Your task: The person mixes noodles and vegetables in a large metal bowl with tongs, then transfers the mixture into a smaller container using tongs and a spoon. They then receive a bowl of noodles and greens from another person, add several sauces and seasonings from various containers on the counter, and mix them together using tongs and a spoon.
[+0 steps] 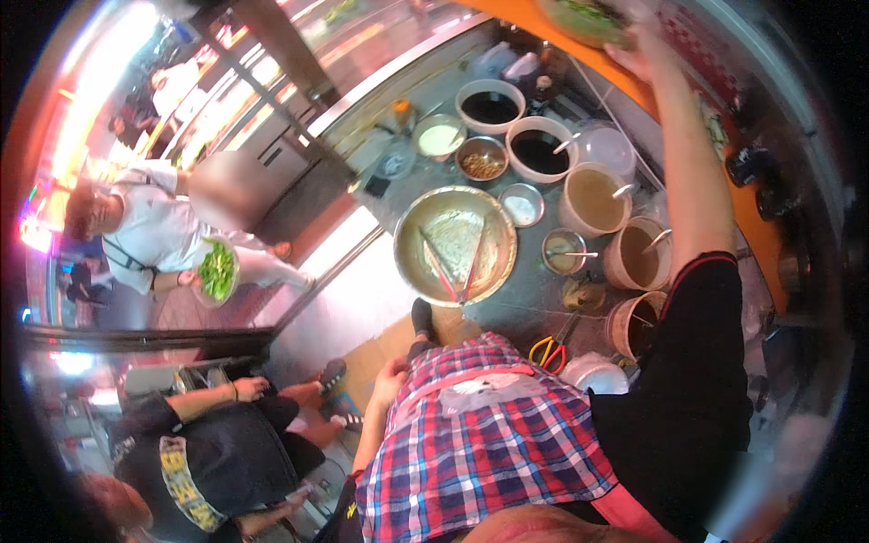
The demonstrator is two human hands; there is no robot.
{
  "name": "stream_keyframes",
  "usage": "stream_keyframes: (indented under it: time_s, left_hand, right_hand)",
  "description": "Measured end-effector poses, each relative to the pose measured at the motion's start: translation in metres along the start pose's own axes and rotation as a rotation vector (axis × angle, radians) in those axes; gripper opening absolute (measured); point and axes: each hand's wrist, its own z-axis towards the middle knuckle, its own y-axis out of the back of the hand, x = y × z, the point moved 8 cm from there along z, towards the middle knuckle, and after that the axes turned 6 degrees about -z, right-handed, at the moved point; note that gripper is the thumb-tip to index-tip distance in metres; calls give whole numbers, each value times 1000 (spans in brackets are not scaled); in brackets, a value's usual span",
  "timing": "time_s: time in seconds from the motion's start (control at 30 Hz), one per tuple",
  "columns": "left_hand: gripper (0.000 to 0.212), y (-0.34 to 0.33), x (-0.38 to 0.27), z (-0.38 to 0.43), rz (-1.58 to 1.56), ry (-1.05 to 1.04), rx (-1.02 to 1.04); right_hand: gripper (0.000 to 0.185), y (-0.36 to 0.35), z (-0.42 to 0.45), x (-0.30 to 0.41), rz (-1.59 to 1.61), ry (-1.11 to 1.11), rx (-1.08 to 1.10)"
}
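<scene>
My right hand (631, 58) reaches up to the orange shelf (635, 91) and grips the edge of a clear bowl of leafy greens (587, 20), partly cut off by the frame. My left hand (390, 381) hangs low beside my plaid apron (475, 434), its fingers curled and partly hidden. On the metal counter (502, 298) before me stands a wide metal basin (402, 227) smeared with pale residue. Red-handled tongs (474, 261) lie spread inside it. Close by are a small metal bowl of white powder (521, 205) and a metal bowl of peanuts (482, 163).
Tubs of dark liquid (540, 151) and brown sauce (594, 197) line the counter's right and back. Scissors (550, 354) with yellow and red handles lie near my apron. A person in black (224, 448) sits at left; another in white (156, 224) holds a bowl of greens (218, 271).
</scene>
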Motion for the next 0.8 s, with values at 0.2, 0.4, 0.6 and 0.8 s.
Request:
stream_keyframes:
  time_s: [0.2, 0.4, 0.6, 0.8]
  left_hand:
    - [36, 9, -2, 39, -47, -5, 54]
    - [59, 118, -54, 90, -264, -200, -249]
    - [93, 342, -78, 54, -1305, -539, -597]
    - [64, 421, -116, 80, -1293, -673, -471]
  right_hand:
    - [43, -47, -104, -36, 17, 0, 47]
    - [39, -49, -328, -135, 71, -155, -82]
    - [54, -110, -441, -239, 41, -336, -64]
    - [53, -115, -428, -266, 31, -297, -29]
